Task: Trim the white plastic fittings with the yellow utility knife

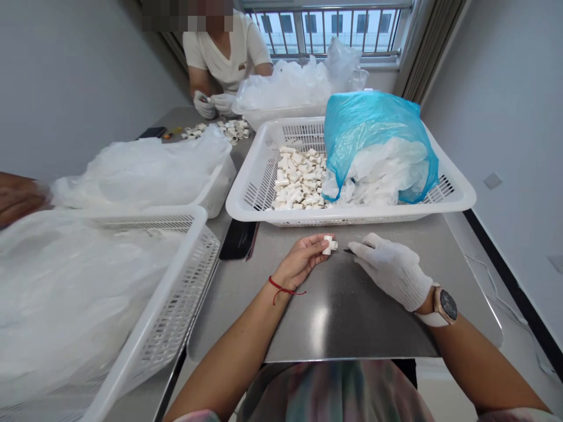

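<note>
A small white plastic pipe tee (328, 245) is pinched between the thumb and fingers of my bare left hand (305, 258), above the metal table (325, 310). My right hand (387, 266), in a white knitted glove, is closed around a thin dark tool (347, 251). The tool's tip points at the tee's open end, a short gap away; most of it is hidden by the glove, so its kind is unclear. Beyond my hands stands a white slotted basket (352, 214), with many similar white pipe fittings (301, 179) piled in its left part.
A blue plastic bag (373, 114) fills the basket's right side. Left are white baskets (176, 293) with clear plastic bags and a dark phone (238, 239). Across the table, a person's gloved hands (215, 104) work by more fittings (235, 130). Another person's hand (20, 196) is at far left.
</note>
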Demonstrator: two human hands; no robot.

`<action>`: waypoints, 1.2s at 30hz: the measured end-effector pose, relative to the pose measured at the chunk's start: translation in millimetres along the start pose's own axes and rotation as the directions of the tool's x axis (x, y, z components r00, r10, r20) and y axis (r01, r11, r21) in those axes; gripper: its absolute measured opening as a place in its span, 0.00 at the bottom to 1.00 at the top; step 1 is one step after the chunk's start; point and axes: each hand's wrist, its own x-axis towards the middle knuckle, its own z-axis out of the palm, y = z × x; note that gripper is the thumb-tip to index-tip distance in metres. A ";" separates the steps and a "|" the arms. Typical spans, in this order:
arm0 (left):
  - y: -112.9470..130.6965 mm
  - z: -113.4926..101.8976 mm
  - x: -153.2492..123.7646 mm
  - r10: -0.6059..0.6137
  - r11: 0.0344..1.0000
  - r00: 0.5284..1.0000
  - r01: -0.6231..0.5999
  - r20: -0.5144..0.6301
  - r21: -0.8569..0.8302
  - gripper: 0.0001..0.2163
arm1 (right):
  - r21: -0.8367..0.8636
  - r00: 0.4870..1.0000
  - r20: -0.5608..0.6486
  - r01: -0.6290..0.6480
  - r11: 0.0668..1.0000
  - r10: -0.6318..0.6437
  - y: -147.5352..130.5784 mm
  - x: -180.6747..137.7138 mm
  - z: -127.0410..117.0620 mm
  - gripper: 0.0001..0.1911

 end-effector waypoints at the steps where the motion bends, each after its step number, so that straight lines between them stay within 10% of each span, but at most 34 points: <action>1: 0.1 -0.3 0.1 -0.001 1.000 1.000 0.001 -0.001 0.005 0.13 | 0.004 1.000 0.001 0.001 1.000 -0.001 -0.1 -0.1 -0.4 0.16; 36: 0.8 5.8 -2.9 0.108 0.990 0.994 -0.109 0.022 0.085 0.15 | 0.045 0.997 -0.066 -0.039 0.998 0.042 -0.1 -0.1 -3.0 0.16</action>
